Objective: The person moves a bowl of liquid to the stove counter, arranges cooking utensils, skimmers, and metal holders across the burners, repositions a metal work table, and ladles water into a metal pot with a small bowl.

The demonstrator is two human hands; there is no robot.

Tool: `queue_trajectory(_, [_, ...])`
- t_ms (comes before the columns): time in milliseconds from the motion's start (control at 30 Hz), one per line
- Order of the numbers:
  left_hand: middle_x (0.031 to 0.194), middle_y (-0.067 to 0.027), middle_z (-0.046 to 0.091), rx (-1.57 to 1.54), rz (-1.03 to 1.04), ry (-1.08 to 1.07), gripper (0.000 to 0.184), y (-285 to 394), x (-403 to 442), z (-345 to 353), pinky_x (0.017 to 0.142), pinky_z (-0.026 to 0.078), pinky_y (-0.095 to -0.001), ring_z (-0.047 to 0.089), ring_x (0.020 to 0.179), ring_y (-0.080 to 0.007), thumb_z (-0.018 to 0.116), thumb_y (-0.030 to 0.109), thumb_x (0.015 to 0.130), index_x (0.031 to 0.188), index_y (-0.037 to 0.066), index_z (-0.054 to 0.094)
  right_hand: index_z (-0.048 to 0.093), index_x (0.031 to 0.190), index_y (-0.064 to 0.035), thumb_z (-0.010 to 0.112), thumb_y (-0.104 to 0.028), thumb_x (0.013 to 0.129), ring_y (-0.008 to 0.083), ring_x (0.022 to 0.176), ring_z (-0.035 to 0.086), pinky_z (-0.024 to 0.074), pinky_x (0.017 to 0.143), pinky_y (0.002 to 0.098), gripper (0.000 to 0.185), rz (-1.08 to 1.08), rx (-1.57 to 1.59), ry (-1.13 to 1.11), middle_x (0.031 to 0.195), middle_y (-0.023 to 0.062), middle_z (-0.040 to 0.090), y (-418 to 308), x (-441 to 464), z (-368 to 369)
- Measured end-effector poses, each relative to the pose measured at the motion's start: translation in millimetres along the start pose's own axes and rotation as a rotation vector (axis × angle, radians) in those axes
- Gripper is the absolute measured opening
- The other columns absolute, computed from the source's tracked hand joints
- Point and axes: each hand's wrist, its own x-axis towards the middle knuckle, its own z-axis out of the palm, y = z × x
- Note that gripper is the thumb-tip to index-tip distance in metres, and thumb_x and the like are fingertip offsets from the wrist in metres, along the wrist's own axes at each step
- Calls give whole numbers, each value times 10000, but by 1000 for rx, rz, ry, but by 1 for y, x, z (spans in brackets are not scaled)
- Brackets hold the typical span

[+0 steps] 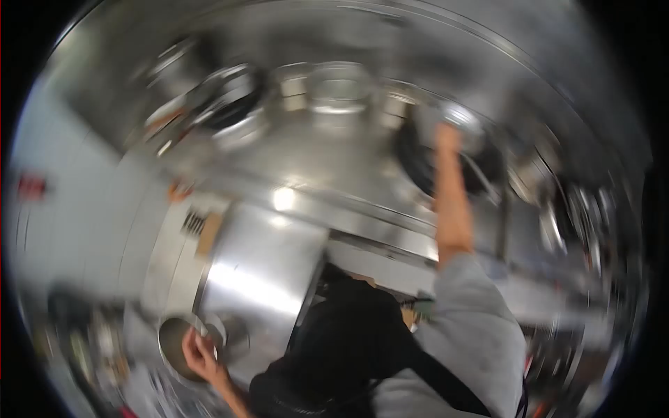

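Note:
At the lower left my left hand [201, 357] is closed at the rim of a round metal pot [167, 340], thumb and fingers pinched over its edge. A smaller round metal vessel [235, 333] sits right beside that pot. My right arm stretches far forward over a dark wok [411, 157] on the stove. Motion smears my right hand [448, 136], next to a shiny rounded metal thing [468, 125]; whether the fingers grip it cannot be made out. A long pale handle [481, 175] slants across the wok near my forearm.
Along the back of the steel stove stand a clear-looking round container [339, 87], pale small tubs [294, 87] and another dark wok [237, 104]. Blurred metal utensils [554, 223] hang or lie at the right. A steel counter [261, 261] lies between my arms.

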Motion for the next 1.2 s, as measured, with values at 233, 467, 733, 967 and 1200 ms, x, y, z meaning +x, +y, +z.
queue_trajectory(233, [769, -3, 618, 6, -109, 382, 189, -26, -64, -121, 616, 429, -223, 554, 710, -71, 611, 173, 989, 1076, 25, 689, 721, 949, -82, 501, -239, 953, 275, 814, 715, 569, 660, 414, 271, -267, -276, -9, 904, 151, 726, 69, 23, 125])
queue_trajectory(467, [1438, -286, 367, -155, -630, 612, 953, -112, -97, -133, 782, 558, -388, 659, 975, -328, 711, 391, 907, 1552, 50, 97, 659, 1122, 56, 527, -529, 899, 420, 1036, 653, 522, 878, 537, 641, 191, 107, 10, 1184, 267, 641, -72, -10, -19])
queue_trajectory(733, [1374, -278, 437, -741, -580, 387, 585, -109, -57, -81, 760, 644, -469, 658, 1033, -394, 438, 29, 933, 1469, 105, 218, 401, 1465, -43, 710, -228, 841, 387, 1377, 390, 306, 1148, 452, 720, -1404, 758, -194, 1501, 220, 397, -306, -329, -252])
queue_trajectory(967, [1226, -252, 568, -519, -602, 29, 494, 22, 8, -54, 666, 669, -396, 709, 896, -357, 430, 30, 923, 1399, -41, 320, 658, 1094, -140, 709, -196, 809, 176, 1182, 553, 312, 1084, 505, 294, -1828, 1121, 86, 1151, 9, 604, -291, -402, -302])
queue_trajectory(1200, [1477, -279, 374, -693, -392, -294, 639, 92, 127, 88, 930, 575, -400, 628, 1135, -376, 452, 182, 975, 1540, 41, 190, 705, 828, -174, 665, -113, 720, 216, 725, 642, 397, 878, 468, 130, -1328, 1014, 230, 682, 44, 653, -340, -272, -283])
